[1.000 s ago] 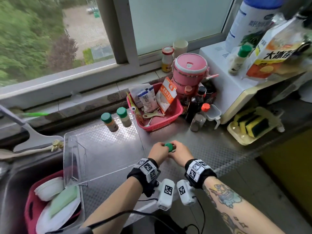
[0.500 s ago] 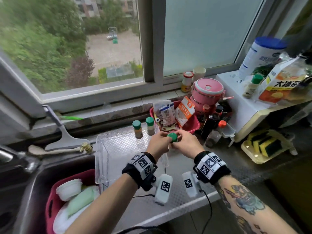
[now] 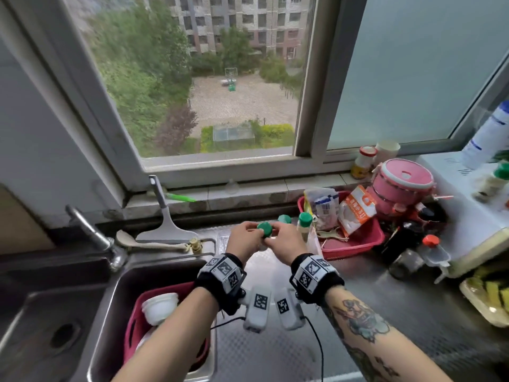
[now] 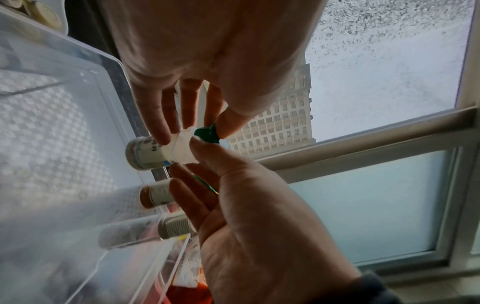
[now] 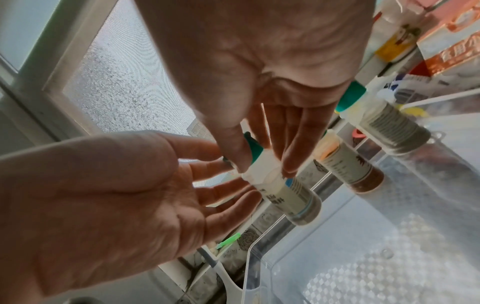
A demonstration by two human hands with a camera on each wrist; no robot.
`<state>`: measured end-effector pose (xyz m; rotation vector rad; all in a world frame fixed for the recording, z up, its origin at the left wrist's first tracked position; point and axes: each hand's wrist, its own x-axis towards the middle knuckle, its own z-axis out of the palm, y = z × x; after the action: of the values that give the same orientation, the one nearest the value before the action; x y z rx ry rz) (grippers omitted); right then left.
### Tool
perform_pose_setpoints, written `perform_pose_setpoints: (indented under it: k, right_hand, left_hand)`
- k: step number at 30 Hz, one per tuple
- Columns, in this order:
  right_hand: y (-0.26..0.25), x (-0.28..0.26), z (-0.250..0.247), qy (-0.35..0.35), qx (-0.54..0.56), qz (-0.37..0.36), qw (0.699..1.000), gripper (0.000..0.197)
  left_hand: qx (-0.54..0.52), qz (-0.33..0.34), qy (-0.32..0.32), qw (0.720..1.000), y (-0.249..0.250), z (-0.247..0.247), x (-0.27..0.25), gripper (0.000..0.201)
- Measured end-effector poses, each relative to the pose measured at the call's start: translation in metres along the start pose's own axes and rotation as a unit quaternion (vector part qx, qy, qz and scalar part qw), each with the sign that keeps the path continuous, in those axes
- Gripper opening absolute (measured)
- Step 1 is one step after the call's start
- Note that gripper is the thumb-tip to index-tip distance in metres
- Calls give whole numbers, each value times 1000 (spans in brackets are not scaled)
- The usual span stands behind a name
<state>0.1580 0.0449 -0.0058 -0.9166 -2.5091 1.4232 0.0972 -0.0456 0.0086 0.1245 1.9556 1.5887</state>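
Over on the left, the stainless steel sink (image 3: 110, 304) holds a red plastic basin (image 3: 131, 323) with a white bowl (image 3: 159, 306) in it. A grey flat-bladed squeegee (image 3: 165, 227) leans behind the sink by the window sill.

In the middle, the left hand (image 3: 242, 241) and the right hand (image 3: 286, 244) meet on one small white-labelled spice bottle with a green screw cap (image 3: 264, 229). It is held tilted in the air over the far end of a clear plastic tray (image 4: 64, 123), its base touching nothing. The left thumb lies on the green cap and the left fingers on the white wrap at the neck. The right thumb and fingers pinch that same wrap from the other side.

Just right of the hands stand two more green-capped spice bottles (image 3: 304, 224). Beyond them sits a red plastic basket (image 3: 358, 244) of packets, then a round pink lidded pot (image 3: 400, 183).
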Motion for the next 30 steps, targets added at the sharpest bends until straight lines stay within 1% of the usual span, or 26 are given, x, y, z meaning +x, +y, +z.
perform_pose_setpoints:
  k: [4,7,9,12,16,22,25,28,30]
  right_hand:
    - [-3,15,14,23,19,34,999,31]
    - [-6,22,16,17,21,38,999,19]
    - [-6,24,15,13,25,38,999,16]
    - [-6,27,15,9,30,43,999,16]
    - [-5,29,13,1,30,44,999,13]
    - [0,33,13,-7,19,50,999,18]
    - [3,33,11,-4,1,49,999,14]
    - [5,33,9,-1,-5,46,999,14]
    - [5,32,7,-7,-7,50,999,17]
  left_hand:
    - [3,7,19,1000,-1,-8,16,22]
    - [28,4,32,999,-6,-9,32,20]
    - [35,1,32,999,-9,-8,40,18]
    - [29,-4,26,999,-10,-5,46,16]
    - [10,-14,17,1000,-6,-3,46,19]
    - [-11,-26,-4,1000,-4,0,46,17]
    - [-6,-28,-13,1000,-4,3,46,14]
    - [7,-18,-21,1000,-5,3,46,10]
    - [16,-2,-27,1000,-6,4,45,12]
